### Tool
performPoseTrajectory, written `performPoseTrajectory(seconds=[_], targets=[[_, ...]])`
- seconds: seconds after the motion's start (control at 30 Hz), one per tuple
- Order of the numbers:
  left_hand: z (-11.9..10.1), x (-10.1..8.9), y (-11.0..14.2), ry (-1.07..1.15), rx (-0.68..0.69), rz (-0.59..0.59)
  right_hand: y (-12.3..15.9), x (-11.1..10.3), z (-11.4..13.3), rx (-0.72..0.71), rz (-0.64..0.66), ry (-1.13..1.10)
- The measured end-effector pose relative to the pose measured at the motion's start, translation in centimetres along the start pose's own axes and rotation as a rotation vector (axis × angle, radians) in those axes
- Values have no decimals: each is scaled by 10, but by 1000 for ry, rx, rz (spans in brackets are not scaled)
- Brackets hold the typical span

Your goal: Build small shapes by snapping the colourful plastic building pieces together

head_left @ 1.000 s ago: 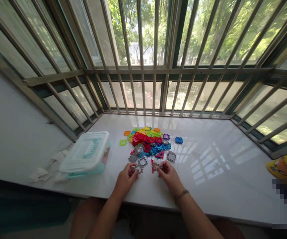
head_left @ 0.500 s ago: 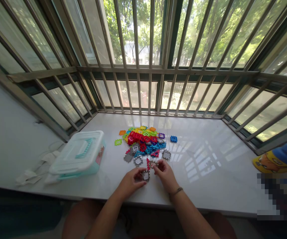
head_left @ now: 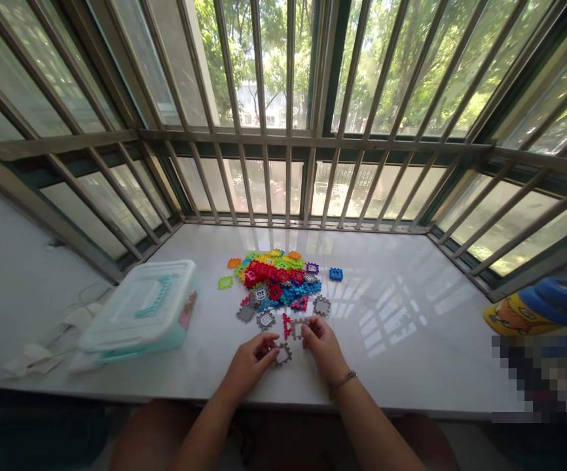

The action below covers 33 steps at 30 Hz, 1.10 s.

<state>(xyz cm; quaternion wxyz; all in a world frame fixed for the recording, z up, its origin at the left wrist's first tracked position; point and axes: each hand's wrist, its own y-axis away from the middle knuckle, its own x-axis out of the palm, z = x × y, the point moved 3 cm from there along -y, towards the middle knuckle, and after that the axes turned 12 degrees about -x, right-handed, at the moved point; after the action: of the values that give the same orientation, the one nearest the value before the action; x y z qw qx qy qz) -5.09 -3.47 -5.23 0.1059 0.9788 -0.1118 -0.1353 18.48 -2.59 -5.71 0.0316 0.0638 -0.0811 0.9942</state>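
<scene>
My left hand (head_left: 250,364) pinches the edge of a grey square building tile (head_left: 283,354) with a notched rim, between thumb and fingers. My right hand (head_left: 326,348) grips a second grey notched tile (head_left: 298,329) by its right side. A small red piece (head_left: 287,326) stands right beside that second tile on its left; whether they are joined I cannot tell. Just beyond the hands lie a grey tile with a white lattice (head_left: 266,320) and a plain grey tile (head_left: 321,305). Behind them is a heap of coloured interlocking tiles (head_left: 283,278).
A lidded clear storage box (head_left: 141,307) with a teal handle stands on the left of the white tabletop (head_left: 386,327). A blue and yellow container (head_left: 533,307) is at the right edge. A single blue tile (head_left: 336,274) lies right of the heap. Barred windows (head_left: 308,137) close the far side.
The view has swung slightly to the right. The left-hand tile has come a little toward me, farther from the right-hand one. More of the red piece shows now.
</scene>
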Motion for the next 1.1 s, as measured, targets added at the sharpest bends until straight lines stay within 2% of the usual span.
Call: performPoseTrajectory(seconds=[0.43, 0.67, 0.93, 1.1], targets=[[-8, 9, 0, -189, 100, -139, 3, 4, 3, -15, 62, 20], [-9, 12, 1, -268, 170, -78, 3, 4, 8, -31, 68, 30], [-4, 11, 0, -275, 193, -125, 2, 3, -1, -42, 55, 6], [-6, 10, 1, -294, 219, -135, 2, 3, 5, -59, 50, 5]])
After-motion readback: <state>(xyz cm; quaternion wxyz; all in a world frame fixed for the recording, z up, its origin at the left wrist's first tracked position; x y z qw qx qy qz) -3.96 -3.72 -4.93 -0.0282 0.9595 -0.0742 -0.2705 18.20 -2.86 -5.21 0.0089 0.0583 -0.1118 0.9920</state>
